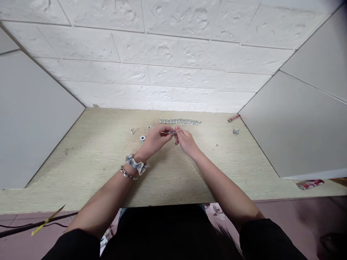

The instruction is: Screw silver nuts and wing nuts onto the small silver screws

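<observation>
Both hands meet above the middle of the table, around a small metal bolt (170, 132) lying about level between them. My left hand (155, 139) pinches one end of it with thumb and fingertips. At the other end the fingers of my right hand (186, 141) are closed on it; whether a nut or washer sits there is too small to tell. Just behind the hands a row of several bolts (180, 121) stands along the table. Left of my left hand lie some washers (142, 138), a small nut (149, 128) and a loose bolt (132, 131).
The wooden table (168, 184) ends at a white brick-patterned wall (162, 76), with grey panels at both sides. On the right lie a red battery (233, 118), a few metal fasteners (236, 131) and another red battery (310, 184) near the front edge.
</observation>
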Action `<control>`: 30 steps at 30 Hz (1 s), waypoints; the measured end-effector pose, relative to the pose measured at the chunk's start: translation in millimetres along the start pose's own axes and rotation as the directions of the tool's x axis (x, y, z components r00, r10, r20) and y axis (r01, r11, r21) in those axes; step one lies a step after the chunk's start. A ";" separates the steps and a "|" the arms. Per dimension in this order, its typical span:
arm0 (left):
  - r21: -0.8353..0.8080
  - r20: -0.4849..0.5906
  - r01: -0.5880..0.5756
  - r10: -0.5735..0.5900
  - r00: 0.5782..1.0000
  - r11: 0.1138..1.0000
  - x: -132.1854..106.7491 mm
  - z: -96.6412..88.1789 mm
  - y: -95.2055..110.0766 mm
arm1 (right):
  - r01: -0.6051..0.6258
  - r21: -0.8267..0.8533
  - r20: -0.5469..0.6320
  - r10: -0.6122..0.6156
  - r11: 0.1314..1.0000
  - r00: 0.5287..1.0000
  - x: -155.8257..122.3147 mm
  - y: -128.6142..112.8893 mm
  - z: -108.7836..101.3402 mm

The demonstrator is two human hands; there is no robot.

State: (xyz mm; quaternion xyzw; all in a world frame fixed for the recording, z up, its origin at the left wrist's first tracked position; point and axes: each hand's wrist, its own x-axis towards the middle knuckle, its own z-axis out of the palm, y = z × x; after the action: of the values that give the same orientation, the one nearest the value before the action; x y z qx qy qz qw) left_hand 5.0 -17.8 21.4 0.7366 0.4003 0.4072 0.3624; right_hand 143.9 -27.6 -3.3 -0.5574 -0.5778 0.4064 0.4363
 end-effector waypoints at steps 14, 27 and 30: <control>-0.017 -0.056 0.091 -0.092 0.994 0.996 3.0 -3.5 -4.5 | 0.321 -0.160 -0.037 -0.331 0.933 0.943 -3.1 -6.4 -2.4; -0.099 -0.050 0.080 -0.085 0.995 0.992 1.8 -3.4 -1.5 | 0.092 0.031 -0.077 -0.090 0.995 0.993 -2.1 -8.9 -6.3; -0.100 -0.014 0.058 -0.060 0.998 0.993 1.8 -2.1 -1.8 | 0.023 0.032 0.034 -0.024 0.999 0.999 -1.3 -7.6 -5.2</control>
State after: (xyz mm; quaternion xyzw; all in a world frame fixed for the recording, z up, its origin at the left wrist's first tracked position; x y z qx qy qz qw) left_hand 3.3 -15.0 21.3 0.7020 0.4043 0.4221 0.4069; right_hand 146.7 -29.3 5.4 -0.5366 -0.5854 0.4199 0.4395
